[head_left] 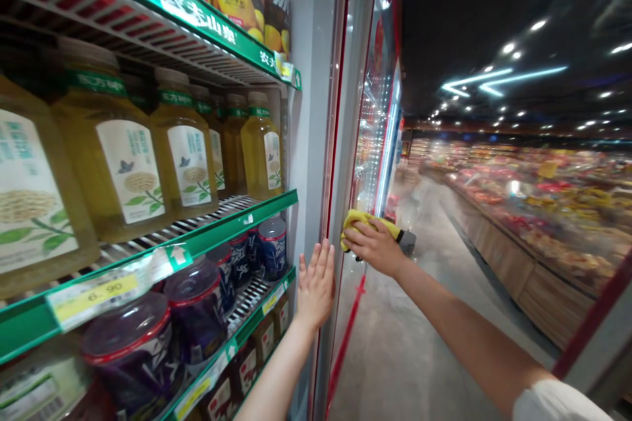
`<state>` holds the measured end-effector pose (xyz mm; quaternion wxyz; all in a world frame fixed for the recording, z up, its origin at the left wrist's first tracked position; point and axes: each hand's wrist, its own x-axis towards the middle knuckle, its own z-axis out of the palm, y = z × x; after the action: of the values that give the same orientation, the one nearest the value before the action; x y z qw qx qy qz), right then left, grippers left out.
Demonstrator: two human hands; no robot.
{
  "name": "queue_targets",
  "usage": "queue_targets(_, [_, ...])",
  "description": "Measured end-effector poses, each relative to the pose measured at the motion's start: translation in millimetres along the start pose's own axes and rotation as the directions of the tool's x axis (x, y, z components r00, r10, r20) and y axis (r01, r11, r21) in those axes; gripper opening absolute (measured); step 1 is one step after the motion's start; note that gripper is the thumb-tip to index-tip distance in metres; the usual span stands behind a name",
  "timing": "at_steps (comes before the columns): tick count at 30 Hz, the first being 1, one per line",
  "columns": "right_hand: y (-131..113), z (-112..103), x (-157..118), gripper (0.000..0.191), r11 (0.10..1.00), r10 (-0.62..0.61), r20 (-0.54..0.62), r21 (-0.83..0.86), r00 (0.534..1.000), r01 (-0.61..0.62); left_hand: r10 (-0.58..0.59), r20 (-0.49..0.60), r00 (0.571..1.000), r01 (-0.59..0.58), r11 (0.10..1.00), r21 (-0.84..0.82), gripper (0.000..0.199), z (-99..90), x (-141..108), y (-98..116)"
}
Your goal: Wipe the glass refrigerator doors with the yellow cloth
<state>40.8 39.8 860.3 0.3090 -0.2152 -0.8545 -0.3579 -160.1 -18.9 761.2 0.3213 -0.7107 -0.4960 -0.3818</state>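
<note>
A fridge door with a grey and red frame stands open beside the stocked shelves. Against the inner edge of its frame rests my left hand, palm flat and fingers stretched upward, holding nothing. My right hand presses a yellow and grey cloth onto the outer side of the door, near the frame. The cloth's grey end sticks out to the right of the fingers. Both arms reach forward from the lower part of the view.
Shelves on the left hold large tea bottles above dark cans, with green price rails along their edges. A floor aisle runs along the right, past a wood-sided produce display, blurred.
</note>
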Motion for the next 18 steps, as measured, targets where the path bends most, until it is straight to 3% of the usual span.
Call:
queue_targets(4, [13, -7, 19, 0.024, 0.985, 0.126, -0.102, -0.106, 0.987, -0.137, -0.006, -0.016, 1.000, 0.006, 1.000, -0.003, 0.088, 1.5, 0, 3])
queue_targets(7, [5, -7, 15, 0.025, 0.961, 0.039, -0.069, -0.271, 0.997, -0.056, 0.003, -0.007, 1.000, -0.003, 1.000, -0.018, 0.091, 4.2, 1, 7])
queue_targets(11, [8, -20, 21, 0.021, 0.934, -0.098, -0.041, -0.349, 0.994, 0.078, 0.014, 0.009, 1.000, -0.014, 0.999, -0.045, 0.092, 8.8, 5, 15])
queue_targets(15, [19, -39, 36, 0.018, 0.903, 0.009, -0.212, -0.418, 0.977, -0.099, 0.025, 0.009, 1.000, -0.024, 0.997, -0.071, 0.090, 13.1, 10, 22])
queue_targets(18, [7, -39, 29, 0.016, 0.879, 0.113, -0.324, -0.408, 0.939, -0.246, 0.025, 0.007, 1.000, -0.024, 0.996, -0.081, 0.090, 14.1, 12, 23])
